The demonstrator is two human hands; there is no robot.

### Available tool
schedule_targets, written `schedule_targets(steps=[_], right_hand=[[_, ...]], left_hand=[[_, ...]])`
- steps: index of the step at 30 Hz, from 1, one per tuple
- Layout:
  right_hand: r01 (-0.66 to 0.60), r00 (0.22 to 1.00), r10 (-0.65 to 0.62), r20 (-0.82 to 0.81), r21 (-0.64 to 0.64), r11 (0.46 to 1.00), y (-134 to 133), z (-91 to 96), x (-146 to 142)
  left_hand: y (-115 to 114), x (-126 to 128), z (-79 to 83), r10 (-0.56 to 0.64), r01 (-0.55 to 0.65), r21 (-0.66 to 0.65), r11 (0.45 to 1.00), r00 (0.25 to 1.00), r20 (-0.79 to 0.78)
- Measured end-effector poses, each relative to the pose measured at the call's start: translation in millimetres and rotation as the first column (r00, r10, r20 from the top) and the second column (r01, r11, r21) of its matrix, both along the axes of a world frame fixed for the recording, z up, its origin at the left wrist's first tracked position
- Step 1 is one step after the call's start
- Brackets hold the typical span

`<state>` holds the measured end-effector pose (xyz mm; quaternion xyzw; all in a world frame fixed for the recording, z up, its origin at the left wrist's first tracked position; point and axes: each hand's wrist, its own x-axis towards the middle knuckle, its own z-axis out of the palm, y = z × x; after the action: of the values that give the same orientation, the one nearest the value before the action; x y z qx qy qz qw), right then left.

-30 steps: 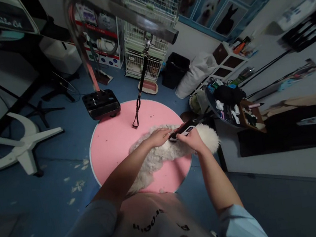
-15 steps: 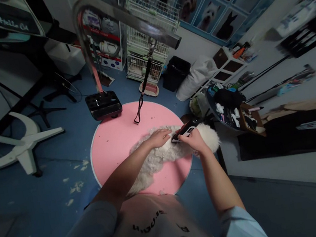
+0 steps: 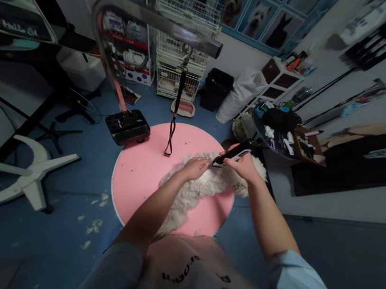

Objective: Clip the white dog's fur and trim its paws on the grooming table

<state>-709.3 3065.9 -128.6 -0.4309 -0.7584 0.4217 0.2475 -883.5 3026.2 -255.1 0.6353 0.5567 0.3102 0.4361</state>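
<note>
A dog with a curly white-grey coat [image 3: 194, 193] is on a round pink grooming table [image 3: 137, 171], its head end at the right, partly behind my right hand. My left hand [image 3: 196, 168] lies flat on the dog's back with the fingers stretched out. Wrapped around a black and white hair clipper [image 3: 234, 153], my right hand [image 3: 244, 168] keeps it low over the coat. The clipper's head points left toward my left fingertips. Whether the blade touches the fur is hard to tell.
A black loop strap [image 3: 173, 129] hangs from a curved metal grooming arm [image 3: 157, 20] over the table. At the right stands a dark round tray [image 3: 272, 139] of tools. White wire cages [image 3: 176, 65] are at the back. Tufts of hair [image 3: 94, 225] lie on the blue floor.
My right hand and the clipper have moved a little to the right, and the clipper lies flatter. The dog's head looks more hidden behind my hand. My left hand stays on the back.
</note>
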Motion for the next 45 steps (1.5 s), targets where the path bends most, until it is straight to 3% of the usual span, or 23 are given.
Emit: schedule_targets(steps=[6, 12, 20, 25, 30, 33, 37, 41, 45], right_hand=[[-0.136, 0.982, 0.146, 0.121, -0.087, 0.987, 1.7, -17.0, -10.7], [-0.192, 0.967, 0.216, 0.133, -0.172, 0.966, -15.3, -25.5, 1.1], [0.087, 0.995, -0.088, -0.037, -0.035, 0.996, -11.5, -26.4, 2.6], [0.026, 0.999, -0.031, -0.036, -0.121, 0.992, -26.1, -42.3, -5.9], [-0.033, 0.998, 0.023, -0.056, -0.195, 0.98, -49.6, -43.5, 4.5], [0.118, 0.985, -0.135, -0.109, -0.144, 0.983, -47.6, -42.5, 11.9], [0.344, 0.92, -0.352, -0.17, -0.076, 0.936, -31.3, -51.1, 5.0], [0.293, 0.94, -0.31, -0.143, -0.127, 0.948, -38.7, -67.7, -13.8], [0.183, 0.972, -0.209, -0.112, -0.202, 0.962, -79.8, -82.1, -20.4]], left_hand=[[2.9, 1.6, -3.7, -0.022, 0.022, 0.002, 1.0, 1.0, 0.002], [5.9, 2.7, -14.0, -0.002, 0.003, 0.039, 0.999, 0.999, -0.036], [4.7, -0.8, -16.4, -0.014, 0.048, 0.174, 0.984, 0.982, -0.19], [5.2, -3.0, -15.6, -0.018, 0.055, 0.18, 0.982, 0.98, -0.199], [1.6, -4.4, -8.1, -0.016, 0.045, 0.159, 0.986, 0.983, -0.181], [1.0, -5.6, -3.6, -0.026, 0.048, 0.141, 0.989, 0.988, -0.155], [7.3, -11.8, -4.8, -0.041, 0.052, 0.092, 0.994, 0.992, -0.117], [11.9, -25.5, -13.8, -0.058, 0.06, 0.018, 0.998, 0.994, -0.09], [4.1, -38.4, -26.2, -0.034, 0.035, -0.057, 0.998, 0.999, 0.016]])
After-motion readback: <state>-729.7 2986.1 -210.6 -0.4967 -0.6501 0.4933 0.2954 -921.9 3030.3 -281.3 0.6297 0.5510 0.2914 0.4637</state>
